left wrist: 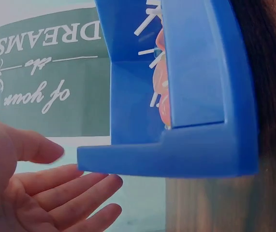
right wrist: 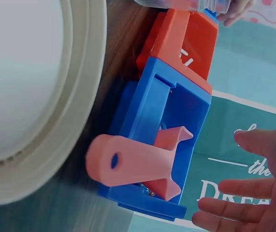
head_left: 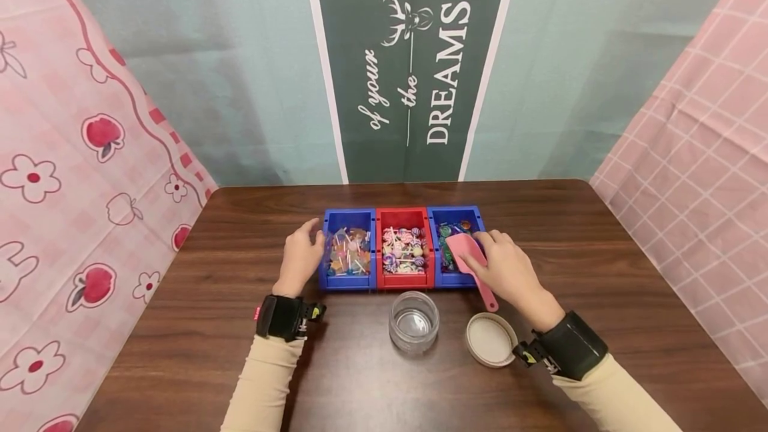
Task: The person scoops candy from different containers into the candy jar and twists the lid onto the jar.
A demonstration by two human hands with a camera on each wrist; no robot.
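1. On the near part of the table (head_left: 210,285), a clear, uncapped jar (head_left: 414,322) stands near a round lid (head_left: 491,340).
2. Beyond them, the right hand (head_left: 509,269), fingers apart and wide, hovers by the pink scoop (right wrist: 147,162), which rests in the right blue bin (head_left: 456,279), handle over its front edge.
3. Just beside the left blue bin (head_left: 348,282), the left hand (head_left: 300,255) has its fingers spread wide.
4. Between both bins stands a red bin (head_left: 405,281) of lollipops (head_left: 405,249).
5. Behind hangs a lettered green panel (head_left: 372,159).
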